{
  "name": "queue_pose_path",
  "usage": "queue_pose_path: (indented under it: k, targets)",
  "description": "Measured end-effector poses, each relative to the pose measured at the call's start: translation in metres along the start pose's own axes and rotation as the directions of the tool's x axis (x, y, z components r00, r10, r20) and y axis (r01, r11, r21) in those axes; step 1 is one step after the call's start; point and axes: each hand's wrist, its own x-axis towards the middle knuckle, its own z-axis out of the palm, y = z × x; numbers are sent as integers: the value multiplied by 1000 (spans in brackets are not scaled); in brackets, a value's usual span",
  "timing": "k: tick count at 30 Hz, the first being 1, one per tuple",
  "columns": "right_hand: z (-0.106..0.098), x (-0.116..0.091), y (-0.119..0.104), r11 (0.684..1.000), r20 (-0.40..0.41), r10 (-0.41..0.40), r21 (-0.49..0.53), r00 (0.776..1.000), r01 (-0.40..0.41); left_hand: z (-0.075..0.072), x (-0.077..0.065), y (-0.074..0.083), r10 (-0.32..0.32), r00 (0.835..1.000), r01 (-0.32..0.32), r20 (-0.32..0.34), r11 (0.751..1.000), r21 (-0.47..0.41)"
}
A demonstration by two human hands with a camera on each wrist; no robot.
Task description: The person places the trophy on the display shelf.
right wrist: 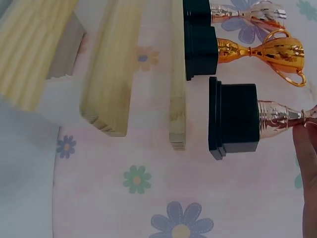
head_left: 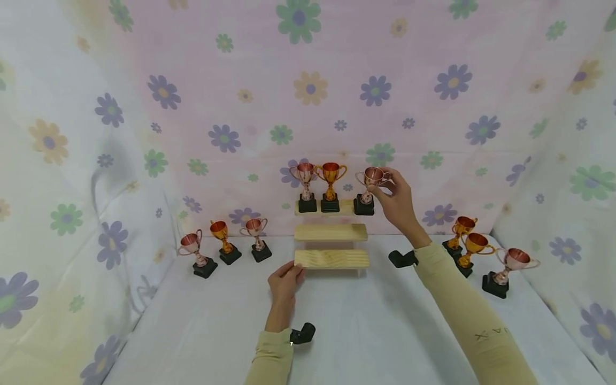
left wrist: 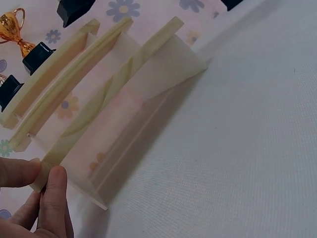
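A three-step wooden stand (head_left: pixel 331 232) is at the middle back. On its top step are a rose-gold trophy cup (head_left: pixel 306 184) at the left and a gold trophy cup (head_left: pixel 330 182) beside it. My right hand (head_left: pixel 398 200) grips another rose-gold trophy cup (right wrist: pixel 238 118) by its upper part. In the right wrist view the black base of this cup hangs apart from the top step (right wrist: pixel 177 114), just past its right end. My left hand (head_left: pixel 284 286) pinches the left end of the lowest step (left wrist: pixel 99 106) between thumb and fingers.
On the left of the white table (head_left: pixel 202 331) stand two rose-gold cups, one at the far left (head_left: pixel 191 248) and one nearer the stand (head_left: pixel 257 238), with a gold cup (head_left: pixel 222 240) between. Two gold cups (head_left: pixel 474 248) and a rose-gold cup (head_left: pixel 512 264) stand at right. Flowered cloth (head_left: pixel 255 128) hangs behind.
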Motion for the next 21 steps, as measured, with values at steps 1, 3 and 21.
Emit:
queue_pose_path:
  k: [1, 3, 21]
  targets:
    - [1, 3, 2, 1000, 11, 10, 8, 1000, -10, 0, 0, 0, 1, 1000, -1, 0, 1000, 0]
    - [4, 10, 5, 999, 28, 30, 19, 999, -31, 0, 0, 0, 1, 1000, -1, -2, 1000, 2]
    - [16, 31, 20, 993, 129, 110, 21, 986, -114, -1, -2, 1, 10, 1000, -10, 9, 1000, -7]
